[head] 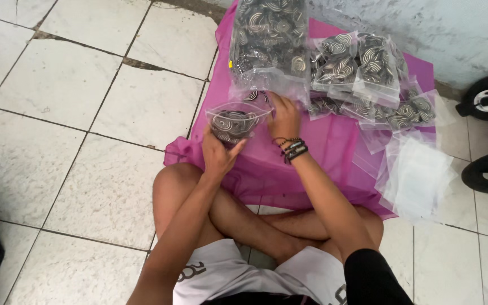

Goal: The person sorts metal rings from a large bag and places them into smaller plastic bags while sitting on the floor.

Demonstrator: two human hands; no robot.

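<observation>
Single head-worn view, looking steeply down from above the seated person, facing forward toward the wall (458, 34) at the top. Close range: crossed legs (266, 220) fill the bottom centre, the pink sheet (334, 147) lies just ahead. Tiled floor (86, 101) takes the whole side toward the person's left arm. No second view to overlap.

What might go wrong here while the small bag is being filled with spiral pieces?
1. The small clear bag, gripped only by the left hand, stands open and fairly full; tilting it might spill pieces onto the pink sheet.
2. The right hand reaches under the big upright bag; it may topple.
3. Packed bags are stacked loosely and might slide.
</observation>
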